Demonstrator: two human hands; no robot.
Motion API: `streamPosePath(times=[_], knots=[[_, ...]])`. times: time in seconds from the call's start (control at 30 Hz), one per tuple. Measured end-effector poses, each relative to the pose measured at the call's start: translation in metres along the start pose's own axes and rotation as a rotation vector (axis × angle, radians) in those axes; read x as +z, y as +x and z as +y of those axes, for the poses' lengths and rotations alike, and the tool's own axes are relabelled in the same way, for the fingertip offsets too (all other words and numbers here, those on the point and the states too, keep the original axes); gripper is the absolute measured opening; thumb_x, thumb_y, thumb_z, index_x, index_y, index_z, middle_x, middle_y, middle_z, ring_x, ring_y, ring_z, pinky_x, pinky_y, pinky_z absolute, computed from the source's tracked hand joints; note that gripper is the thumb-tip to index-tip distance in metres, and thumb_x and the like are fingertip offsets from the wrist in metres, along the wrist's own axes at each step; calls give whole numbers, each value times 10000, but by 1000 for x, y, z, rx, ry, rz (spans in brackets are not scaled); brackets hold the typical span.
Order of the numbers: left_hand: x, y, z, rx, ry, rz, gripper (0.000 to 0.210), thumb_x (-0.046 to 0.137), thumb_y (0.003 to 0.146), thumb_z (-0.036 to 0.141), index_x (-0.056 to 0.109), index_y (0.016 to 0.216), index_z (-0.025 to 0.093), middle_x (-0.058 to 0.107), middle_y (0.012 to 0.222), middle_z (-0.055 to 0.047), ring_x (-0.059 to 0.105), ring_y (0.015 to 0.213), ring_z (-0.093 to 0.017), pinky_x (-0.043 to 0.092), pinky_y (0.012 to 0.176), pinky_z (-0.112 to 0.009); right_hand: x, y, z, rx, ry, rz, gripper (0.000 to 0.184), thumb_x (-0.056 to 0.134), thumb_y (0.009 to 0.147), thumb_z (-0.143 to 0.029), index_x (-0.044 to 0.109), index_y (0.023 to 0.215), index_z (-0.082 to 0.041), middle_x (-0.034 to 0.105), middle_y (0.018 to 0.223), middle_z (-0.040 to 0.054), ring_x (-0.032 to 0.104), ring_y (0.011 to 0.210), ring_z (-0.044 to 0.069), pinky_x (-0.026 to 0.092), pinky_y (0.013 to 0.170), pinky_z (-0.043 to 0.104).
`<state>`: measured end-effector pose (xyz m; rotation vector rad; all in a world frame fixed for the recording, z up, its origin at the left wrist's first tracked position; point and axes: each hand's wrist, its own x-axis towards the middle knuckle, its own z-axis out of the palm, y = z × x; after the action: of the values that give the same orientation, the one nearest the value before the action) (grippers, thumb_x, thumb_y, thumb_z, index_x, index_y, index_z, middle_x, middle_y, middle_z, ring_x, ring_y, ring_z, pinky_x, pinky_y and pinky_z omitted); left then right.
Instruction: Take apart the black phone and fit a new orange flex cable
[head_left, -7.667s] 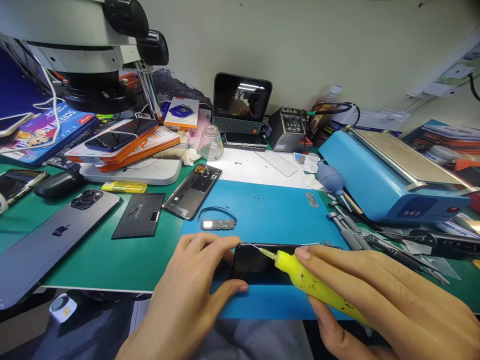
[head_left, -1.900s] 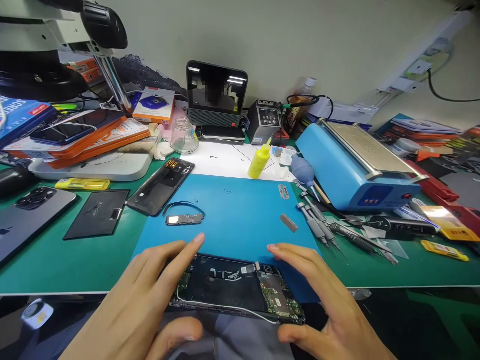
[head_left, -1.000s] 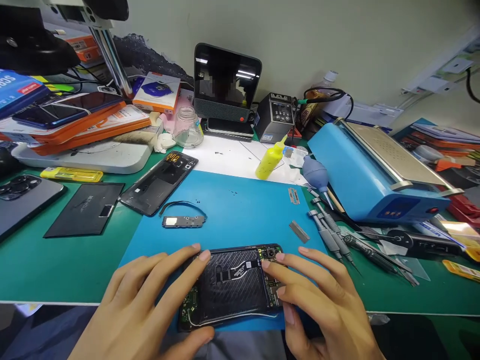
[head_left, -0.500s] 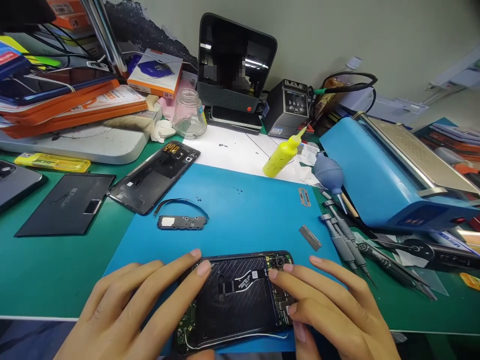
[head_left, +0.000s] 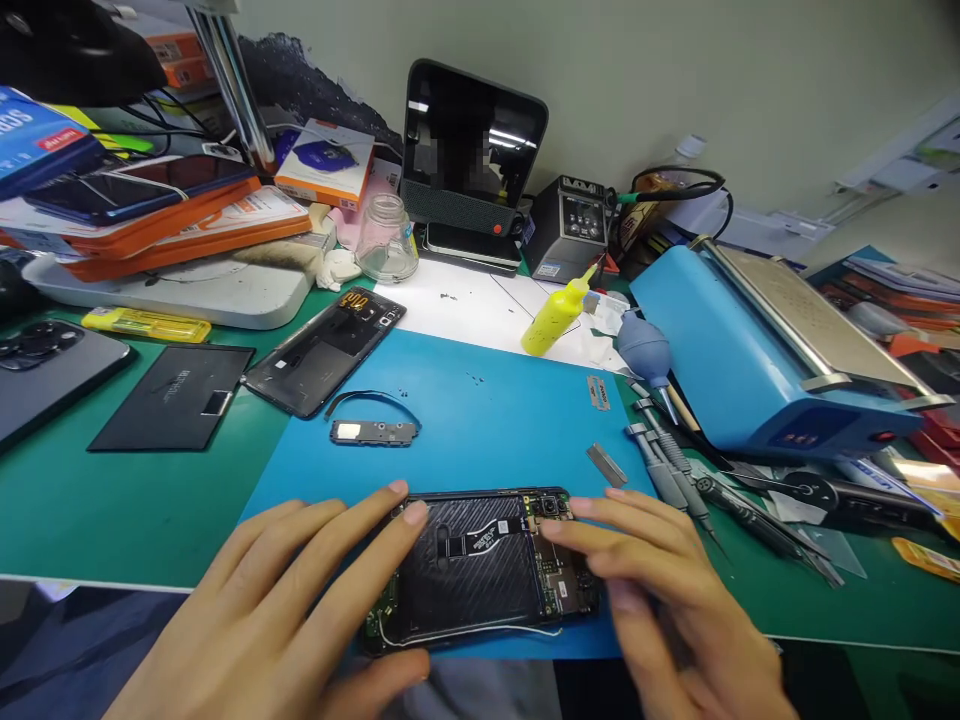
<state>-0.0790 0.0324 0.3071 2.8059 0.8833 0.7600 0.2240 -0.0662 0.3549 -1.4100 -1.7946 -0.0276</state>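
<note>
An opened smartphone (head_left: 480,580) lies sideways in front of me, its dark inner frame facing up. A black flex cable (head_left: 484,540) crosses its middle toward the circuit board (head_left: 559,575) at the right end. A white thin wire (head_left: 480,630) runs along the near edge. My left hand (head_left: 300,590) holds the phone's left end, fingertips at the far edge and thumb by the near edge. At the right end is my right hand (head_left: 667,580), fingers extended, the index fingertip at the cable's board end. Its thumb is beside the phone's right edge. Nothing is held in it.
Beyond the phone lie a speaker module (head_left: 375,432), a back cover (head_left: 326,350) and a metal blade (head_left: 606,464) near the blue mat (head_left: 465,450). Screwdrivers (head_left: 660,465), an air blower (head_left: 643,345) and a blue heating machine (head_left: 780,370) stand right. A yellow bottle (head_left: 555,318) stands behind.
The view has shifted slightly. My right thumb and lower fingers have moved off the board, showing more of it. My left hand stays on the phone's left end.
</note>
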Motion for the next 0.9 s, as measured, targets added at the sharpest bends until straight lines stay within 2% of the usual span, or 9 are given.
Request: streamPosePath(times=[0.1, 0.2, 0.3, 0.4, 0.5, 0.57, 0.67, 0.8, 0.9], knots=[[-4, 0, 0, 34, 18, 7, 592, 529, 1229, 482, 409, 1785, 318, 711, 1633, -50, 642, 1350, -320, 410, 1201, -469, 0, -7, 1, 236, 156, 320, 141, 625, 1089, -149, 680, 1137, -269, 884, 1055, 3, 845, 1100, 215, 654, 1072, 407], [-11, 2, 3, 58, 6, -7, 510, 530, 1225, 565, 531, 1649, 280, 728, 1615, -53, 671, 1318, -304, 427, 1163, -455, -1, -14, 0, 366, 165, 455, 148, 649, 1120, -257, 689, 1263, -259, 866, 1185, 39, 844, 1139, 239, 656, 1063, 423], [-22, 14, 5, 43, -43, -2, 418, 534, 1233, 541, 574, 1562, 286, 825, 1362, -20, 716, 1140, -248, 453, 1046, -402, -7, -17, 3, 423, 90, 429, 228, 598, 1162, -306, 699, 1363, -270, 840, 1256, 54, 825, 1195, 254, 655, 1039, 426], [-31, 36, 5, -13, -159, 16, 284, 506, 1252, 473, 631, 1469, 338, 803, 1077, 41, 707, 958, -187, 456, 908, -345, -14, -14, 13, 430, -63, 296, 261, 615, 1167, -373, 752, 1379, -304, 841, 1274, 55, 812, 1196, 279, 646, 1009, 447], [-35, 63, 2, -115, -343, -22, 237, 502, 1245, 454, 708, 1326, 368, 802, 1127, 58, 720, 1024, -169, 470, 891, -293, -16, -8, 29, 364, -226, 179, 275, 649, 1142, -416, 801, 1356, -333, 834, 1320, 53, 777, 1261, 320, 613, 1077, 509], [-36, 79, 1, -245, -459, -77, 349, 464, 1231, 531, 751, 1223, 334, 800, 1130, 27, 717, 1070, -199, 484, 919, -300, -15, -6, 37, 301, -293, 148, 283, 629, 1152, -428, 805, 1351, -333, 827, 1339, 52, 768, 1269, 320, 614, 1080, 509], [-36, 94, 0, -403, -534, -143, 482, 405, 1206, 627, 742, 1130, 290, 783, 1076, -2, 708, 1018, -223, 495, 877, -317, -13, -7, 42, 233, -355, 162, 298, 580, 1186, -428, 769, 1388, -317, 822, 1342, 54, 773, 1248, 297, 633, 1031, 469], [-38, 102, 3, -468, -553, -228, 543, 381, 1190, 700, 707, 1058, 286, 772, 1041, 18, 702, 958, -208, 513, 829, -297, -15, -11, 42, 195, -414, 211, 280, 540, 1212, -405, 734, 1381, -297, 814, 1329, 52, 771, 1223, 266, 631, 989, 424], [-37, 104, 6, -488, -566, -304, 589, 353, 1174, 735, 724, 1077, 289, 783, 1087, 8, 718, 1009, -228, 533, 827, -307, -15, -13, 44, 168, -449, 187, 277, 527, 1220, -401, 736, 1369, -297, 812, 1302, 41, 767, 1198, 252, 614, 957, 406]])
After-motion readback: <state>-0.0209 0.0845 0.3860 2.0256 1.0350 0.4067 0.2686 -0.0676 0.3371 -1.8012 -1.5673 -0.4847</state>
